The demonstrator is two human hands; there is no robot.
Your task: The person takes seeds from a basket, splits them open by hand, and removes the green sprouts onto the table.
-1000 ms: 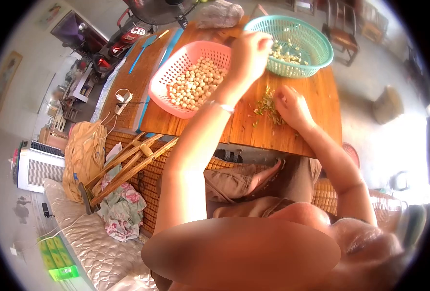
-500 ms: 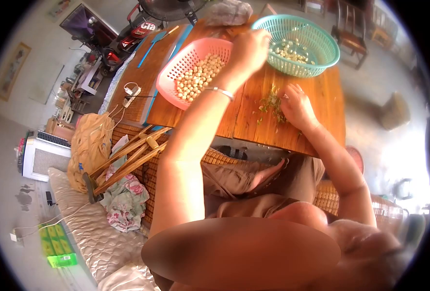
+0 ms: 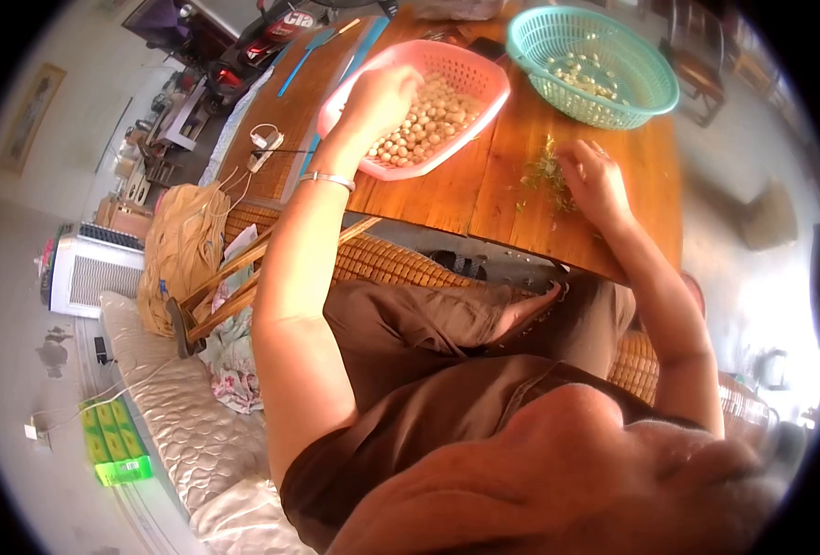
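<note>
My left hand (image 3: pixel 382 100) is inside the pink basket (image 3: pixel 484 104), over its left part. Its fingers are bent together and slightly blurred, and whatever is between them is hidden. Many small round pale-tan seeds or nuts (image 3: pixel 435 118) fill the basket around it. Near the right edge of the tabletop rests my right hand (image 3: pixel 597 180), its fingers curled in; I cannot make out what they hold. Thin green scraps (image 3: pixel 546 174) lie just left of those fingers. Farther back, a turquoise basket (image 3: pixel 646 104) holds small, paler pieces (image 3: pixel 584 80).
The wooden table (image 3: pixel 428 199) ends just in front of my lap. A blue stick-like tool (image 3: pixel 301 63) and a white plug with cable (image 3: pixel 264 143) lie at its left. Wooden poles (image 3: pixel 234 287) and a tan bag (image 3: pixel 183 245) stand beside me on the left.
My left hand has moved left from the turquoise basket's rim into the pink basket. The pink basket now sits turned differently. My right hand stays by the green scraps; the whole view has shifted slightly.
</note>
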